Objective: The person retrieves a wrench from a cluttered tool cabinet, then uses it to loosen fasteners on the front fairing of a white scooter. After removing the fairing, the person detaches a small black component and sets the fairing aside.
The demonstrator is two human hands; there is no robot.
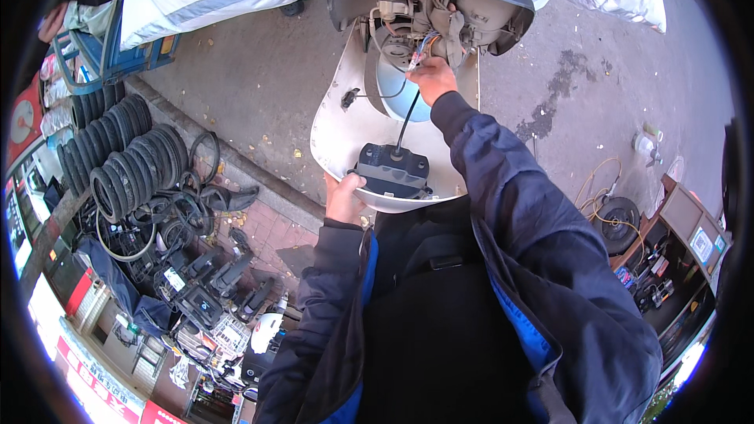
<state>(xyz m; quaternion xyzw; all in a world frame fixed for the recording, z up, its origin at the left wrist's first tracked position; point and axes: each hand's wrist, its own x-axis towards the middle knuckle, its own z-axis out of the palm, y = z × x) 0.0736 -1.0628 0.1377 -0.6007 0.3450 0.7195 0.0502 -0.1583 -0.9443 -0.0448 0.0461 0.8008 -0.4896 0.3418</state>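
Observation:
My left hand [343, 198] grips the near left rim of a white scooter front panel [334, 129], thumb over the edge. Fixed inside that panel is a black lamp housing [393, 171]; a black cable [408, 122] runs up from it toward my right hand [433, 81]. Those right fingers are pinched around a small pale wire connector [414, 61]. Red, blue and orange wires [428, 43] lead from it into the scooter's opened front [393, 6]. A loose black plug [350, 98] hangs on a thin cable over the panel's left side.
Stacked tyres [126, 177] and a heap of black parts [204, 290] lie at the left, beyond a kerb [259, 177]. A padded white cover [212, 0] hangs at the far left. To the right are a small wheel [616, 224], a yellow hose [589, 196] and a wooden cabinet [691, 228].

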